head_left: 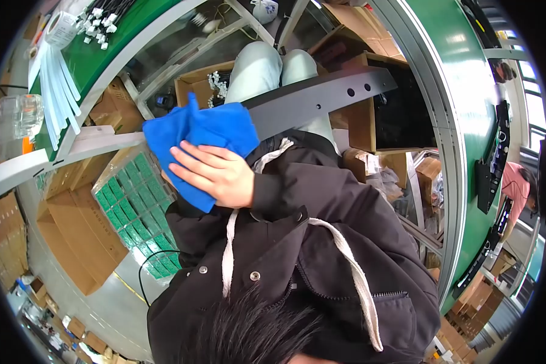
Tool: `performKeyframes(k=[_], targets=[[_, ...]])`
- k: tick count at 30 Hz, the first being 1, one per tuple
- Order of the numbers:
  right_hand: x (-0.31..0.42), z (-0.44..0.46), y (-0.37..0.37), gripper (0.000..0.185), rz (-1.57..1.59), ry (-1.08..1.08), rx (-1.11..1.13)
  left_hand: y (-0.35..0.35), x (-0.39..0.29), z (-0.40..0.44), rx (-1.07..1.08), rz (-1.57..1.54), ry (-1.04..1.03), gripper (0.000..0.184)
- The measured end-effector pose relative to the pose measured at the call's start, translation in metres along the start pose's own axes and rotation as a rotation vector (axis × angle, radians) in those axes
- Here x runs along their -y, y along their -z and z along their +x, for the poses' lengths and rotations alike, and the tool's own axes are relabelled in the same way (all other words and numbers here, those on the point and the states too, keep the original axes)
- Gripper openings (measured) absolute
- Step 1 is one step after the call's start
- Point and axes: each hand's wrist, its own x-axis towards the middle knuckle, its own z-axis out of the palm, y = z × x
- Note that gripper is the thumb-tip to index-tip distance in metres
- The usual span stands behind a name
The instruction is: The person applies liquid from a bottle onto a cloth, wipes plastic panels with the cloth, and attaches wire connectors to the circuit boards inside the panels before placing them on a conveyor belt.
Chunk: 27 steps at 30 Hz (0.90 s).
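A blue cloth [194, 130] is draped over the left end of a long dark grey panel [321, 100], which lies across the thighs and has several round holes toward its right end. My right hand [215, 175] reaches across from the right and is closed over the cloth, its back facing up and its fingers pointing left. Only a sliver of my left hand [166, 177] shows at the cloth's left edge; its fingers are hidden beneath the cloth.
Green work surfaces [455, 36] stand beyond the panel and at upper left, where white strips [57, 91] and connectors lie. An open carton [82, 242] and green-filled trays [136, 203] are at lower left. A person [515, 188] in pink is far right.
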Motion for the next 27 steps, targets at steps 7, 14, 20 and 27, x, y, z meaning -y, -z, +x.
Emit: performKeyframes(k=[7, 14, 20, 27], targets=[[-0.067, -0.030, 0.047, 0.036, -0.074, -0.021, 0.021, -0.008, -0.005, 0.013, -0.087, -0.017, 0.005, 0.027], [-0.203, -0.129, 0.168, 0.028, -0.634, -0.388, -0.283, -0.009, 0.012, 0.025, -0.060, -0.195, -0.006, 0.032], [-0.271, -0.177, 0.190, 0.028, -0.220, -0.998, -0.904, -0.009, 0.011, 0.042, -0.057, -0.174, 0.001, 0.031], [-0.237, -0.118, 0.218, 0.024, -0.835, -1.165, -0.101, 0.020, 0.060, 0.117, 0.357, -0.158, 0.613, 0.024]])
